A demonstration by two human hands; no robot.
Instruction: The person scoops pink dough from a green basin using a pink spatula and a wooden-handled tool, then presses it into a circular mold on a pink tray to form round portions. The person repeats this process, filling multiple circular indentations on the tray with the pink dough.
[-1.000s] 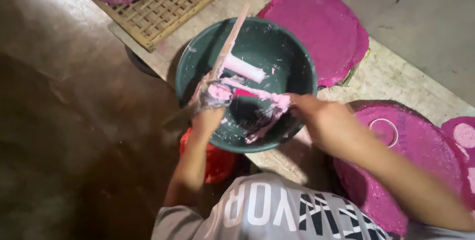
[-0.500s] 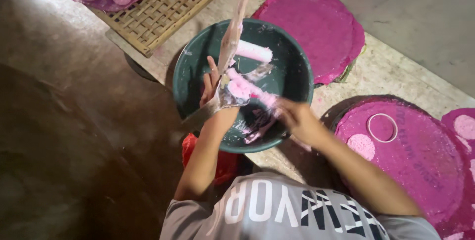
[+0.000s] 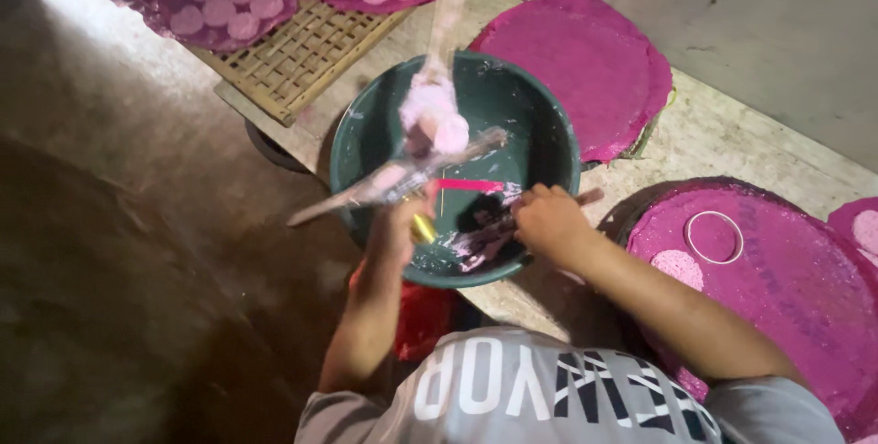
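Heads up: your left hand is closed round a couple of paste-caked sticks held up over the green basin, and one of them has a fat pink lump riding on it. That blob looks like it could slide off if you tilt any further, and it's sitting toward the basin's far-left rim, so a drop could just as easily land on the woven bamboo tray beside it as back in the bowl. The long stick also pokes well out past the near-left rim, so I'd guess drips end up on the floor there.

Your right hand is down inside the basin at its near-right side, fingers curled in around something. I honestly can't tell what. There's a bright pink strip just beside it and dark smeared stuff underneath, all too murky to sort out.

Also hard to read: the sticks are motion-blurred, a small yellow bit by your left wrist could be anything, and the red thing under the basin's near edge is mostly hidden. The round magenta mat with the ring cutter runs off the right edge.
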